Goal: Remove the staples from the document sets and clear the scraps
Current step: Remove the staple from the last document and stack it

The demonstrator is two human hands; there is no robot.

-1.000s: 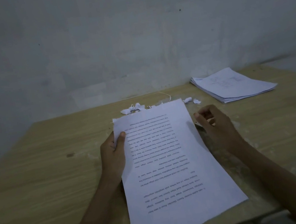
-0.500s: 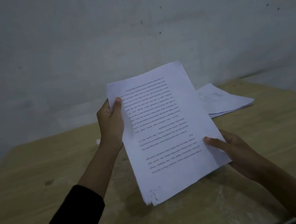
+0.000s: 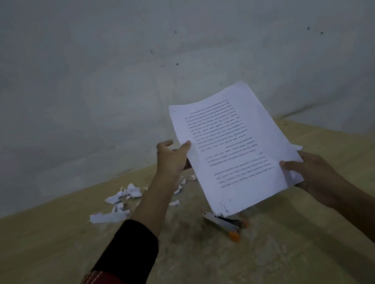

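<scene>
A printed document set [image 3: 234, 149] is held in the air above the wooden table [image 3: 39, 251], tilted, its text upside down to me. My left hand [image 3: 171, 156] pinches its left edge with thumb on top. My right hand [image 3: 314, 175] grips its lower right corner, thumb on the page. The set's torn near corner hangs over a white tool with orange ends [image 3: 227, 226], perhaps a staple remover, that lies on the table. Several torn white paper scraps [image 3: 121, 196] lie on the table behind my left forearm.
A grey wall [image 3: 120, 66] stands right behind the table's far edge. The table's right edge runs diagonally at the far right. The stack of papers seen before at the back right is hidden behind the held set.
Both hands lifted the document set off the table and carried it to the right. My right hand took hold of its lower right corner. The scraps and tool came into sight.
</scene>
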